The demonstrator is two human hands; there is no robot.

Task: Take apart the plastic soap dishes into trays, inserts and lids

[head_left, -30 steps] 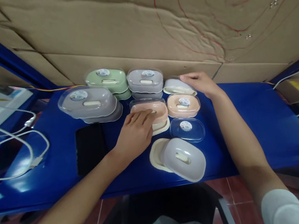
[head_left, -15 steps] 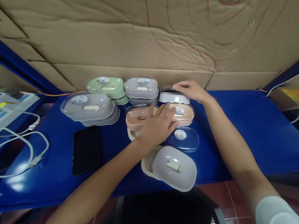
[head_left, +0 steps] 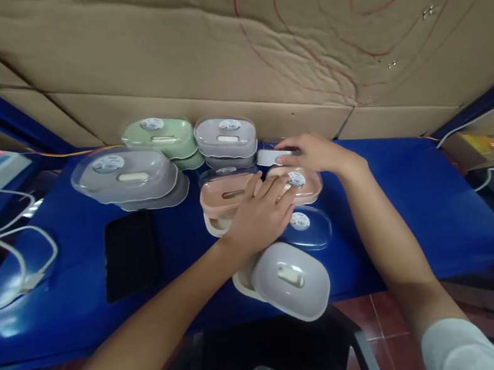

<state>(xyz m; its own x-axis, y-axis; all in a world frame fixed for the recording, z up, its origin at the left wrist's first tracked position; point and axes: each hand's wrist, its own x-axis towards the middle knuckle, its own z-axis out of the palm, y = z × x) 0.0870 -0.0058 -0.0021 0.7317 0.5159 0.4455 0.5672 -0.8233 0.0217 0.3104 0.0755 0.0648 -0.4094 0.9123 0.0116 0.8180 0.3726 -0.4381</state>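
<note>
Several oval plastic soap boxes lie on a blue table [head_left: 413,206]. My left hand [head_left: 260,218] rests with fingers stretched flat over a peach box with a clear lid [head_left: 306,182], beside another peach box [head_left: 224,194]. My right hand [head_left: 313,153] is curled on a grey-and-white box [head_left: 270,155] at the back, fingers wrapped over its top. A loose clear lid [head_left: 304,226] lies just right of my left hand. Near the front edge a grey lid [head_left: 291,280] leans on a cream tray [head_left: 244,282].
At the back stand a green box [head_left: 157,136], a grey box [head_left: 225,138] and a large grey box [head_left: 124,178]. A black phone [head_left: 129,253] lies left of centre. White cables [head_left: 5,253] loop at the far left. A cardboard wall [head_left: 222,42] rises behind.
My left hand has moved right from the left peach box onto the right peach box. My right hand has drawn the grey-and-white box a little leftward, fingers now closed over it.
</note>
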